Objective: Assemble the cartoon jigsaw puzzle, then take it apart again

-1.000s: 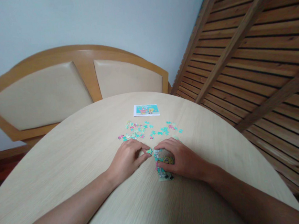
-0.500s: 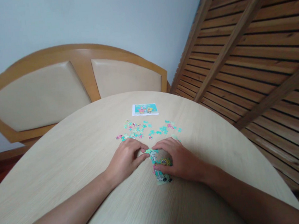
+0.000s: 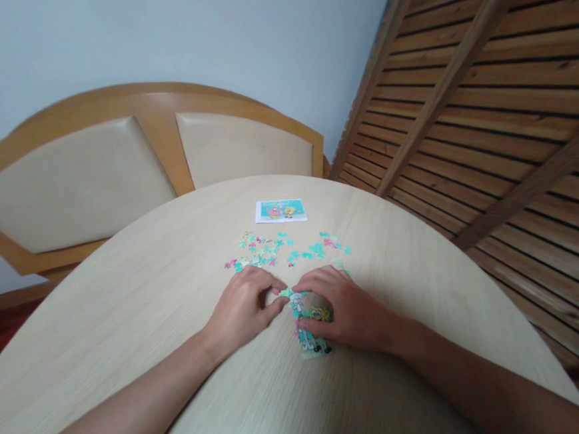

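Observation:
A joined section of a cartoon jigsaw puzzle (image 3: 306,339) lies flat on the table, showing a pale figure and a yellow one. At its upper left corner, my left hand (image 3: 249,307) pinches a small teal puzzle piece (image 3: 286,293) between thumb and fingers. The piece touches or nearly touches the section; which one I cannot tell. My right hand (image 3: 344,306) curves over the section's right side, thumb pressed on the middle and fingertips at the top edge. It hides much of that side.
Loose puzzle pieces (image 3: 266,249) in teal, pink and pale green lie scattered beyond my hands. Behind them is a picture sheet (image 3: 281,210). The round wooden table (image 3: 139,289) meets a padded bench back (image 3: 156,120), with a slatted wooden panel (image 3: 471,109) at right.
Both hands stay almost where they were. My left fingers have shifted very slightly at the puzzle's upper left corner.

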`<state>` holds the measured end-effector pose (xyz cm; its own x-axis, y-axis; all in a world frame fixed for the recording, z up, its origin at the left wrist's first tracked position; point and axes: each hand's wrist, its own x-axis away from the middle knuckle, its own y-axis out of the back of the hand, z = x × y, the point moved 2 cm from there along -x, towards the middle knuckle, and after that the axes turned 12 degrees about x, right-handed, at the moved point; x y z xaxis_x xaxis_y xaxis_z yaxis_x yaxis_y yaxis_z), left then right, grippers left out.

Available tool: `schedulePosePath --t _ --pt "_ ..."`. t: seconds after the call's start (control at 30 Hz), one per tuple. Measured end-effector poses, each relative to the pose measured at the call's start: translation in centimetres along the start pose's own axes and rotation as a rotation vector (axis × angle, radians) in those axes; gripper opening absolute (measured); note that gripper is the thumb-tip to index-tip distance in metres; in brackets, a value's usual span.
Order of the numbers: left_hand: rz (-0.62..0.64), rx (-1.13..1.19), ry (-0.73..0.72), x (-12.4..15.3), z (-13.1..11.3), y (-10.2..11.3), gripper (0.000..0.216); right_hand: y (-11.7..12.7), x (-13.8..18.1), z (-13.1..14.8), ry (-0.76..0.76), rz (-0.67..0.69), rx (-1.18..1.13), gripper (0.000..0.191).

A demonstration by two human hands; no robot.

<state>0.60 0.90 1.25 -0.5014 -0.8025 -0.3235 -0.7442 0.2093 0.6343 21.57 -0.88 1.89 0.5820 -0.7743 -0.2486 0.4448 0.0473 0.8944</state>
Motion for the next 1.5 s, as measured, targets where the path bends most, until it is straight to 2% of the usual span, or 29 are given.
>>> schedulePosePath --t 1.07,1.33,1.5 --pt "0.017 -0.072 -0.032 0.1 0.0 -0.1 0.008 -0.2 0.2 -0.2 0.032 0.022 0.108 0.041" --pt "0.007 -0.088 -0.026 0.0 -0.1 -0.1 0.011 -0.5 0.0 -0.9 -0.027 -0.012 0.132 0.055" --pt "-0.003 -0.066 -0.014 0.0 0.2 0.0 0.012 -0.3 0.0 -1.6 -0.038 -0.025 0.117 0.055"
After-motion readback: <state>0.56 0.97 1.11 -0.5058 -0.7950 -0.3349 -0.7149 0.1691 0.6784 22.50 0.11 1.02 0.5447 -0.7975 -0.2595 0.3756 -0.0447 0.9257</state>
